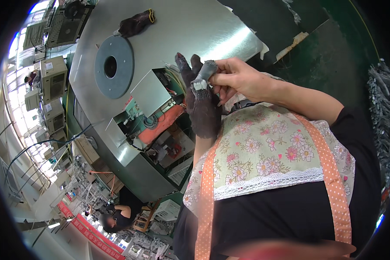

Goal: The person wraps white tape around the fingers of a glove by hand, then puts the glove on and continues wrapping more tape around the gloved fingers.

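A dark brown glove covers my left hand (pixel 203 113), which is held up in front of the apron with at least two fingers stretched out and apart. My bare right hand (pixel 242 78) reaches across from the right. Its thumb and fingers pinch a soft grey piece (pixel 208 68) that lies over part of the gloved hand. Whether this piece is a wrap or a coated glove finger, I cannot tell. Just below it, a small white patch with frayed threads (pixel 199 86) shows against the glove. Some of my left fingers are hidden behind the grey piece.
Left of my hands, a metal table (pixel 177 30) carries a grey ring-shaped disc (pixel 100 69) and another dark glove (pixel 136 24) with a yellow cuff edge. An open metal box with wiring (pixel 149 93) stands at the near edge. A co-worker (pixel 121 214) sits farther off, lower left.
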The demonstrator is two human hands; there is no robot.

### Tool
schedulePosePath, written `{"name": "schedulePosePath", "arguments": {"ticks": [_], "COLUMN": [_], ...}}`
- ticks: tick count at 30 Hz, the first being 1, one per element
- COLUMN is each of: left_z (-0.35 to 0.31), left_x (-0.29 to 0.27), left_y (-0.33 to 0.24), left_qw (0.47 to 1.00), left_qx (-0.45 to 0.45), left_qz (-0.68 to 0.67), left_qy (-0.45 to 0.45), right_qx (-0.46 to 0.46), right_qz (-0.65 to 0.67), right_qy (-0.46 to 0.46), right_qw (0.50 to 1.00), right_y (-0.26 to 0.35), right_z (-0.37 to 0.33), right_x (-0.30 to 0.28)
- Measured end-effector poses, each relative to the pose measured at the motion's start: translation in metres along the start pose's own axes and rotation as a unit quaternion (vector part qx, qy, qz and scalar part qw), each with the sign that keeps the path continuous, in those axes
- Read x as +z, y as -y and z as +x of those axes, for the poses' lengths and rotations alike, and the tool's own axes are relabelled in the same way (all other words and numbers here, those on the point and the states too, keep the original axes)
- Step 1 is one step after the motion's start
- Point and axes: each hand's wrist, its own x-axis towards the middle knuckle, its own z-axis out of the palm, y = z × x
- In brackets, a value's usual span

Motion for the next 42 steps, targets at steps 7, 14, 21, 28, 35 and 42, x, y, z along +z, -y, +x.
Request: {"name": "schedulePosePath", "arguments": {"ticks": [7, 14, 21, 28, 35, 42], "left_z": [0.000, -0.028, -0.016, -0.002, 0.021, 0.024], "left_x": [0.011, -0.022, -0.034, -0.036, -0.024, -0.011], "left_y": [-0.008, 0.004, -0.004, -0.015, -0.007, -0.020], "left_qw": [0.978, 0.778, 0.791, 0.800, 0.949, 0.984], "left_qx": [0.078, 0.015, 0.019, 0.026, 0.080, -0.115], "left_qz": [0.185, 0.626, 0.608, 0.596, 0.304, -0.133], "left_qy": [-0.060, 0.040, 0.064, 0.073, 0.021, -0.013], "right_qx": [-0.131, -0.490, -0.573, -0.343, -0.434, -0.415], "right_qz": [-0.164, -0.485, -0.659, -0.436, -0.622, -0.852], "right_qy": [-0.053, -0.154, -0.064, 0.138, 0.141, 0.087], "right_qw": [0.976, 0.707, 0.484, 0.821, 0.636, 0.309], "right_y": [-0.007, 0.005, 0.027, 0.037, 0.011, -0.004], "right_z": [0.003, 0.011, -0.004, -0.024, -0.022, -0.028], "right_x": [0.009, -0.017, -0.040, -0.020, -0.006, -0.007]}}
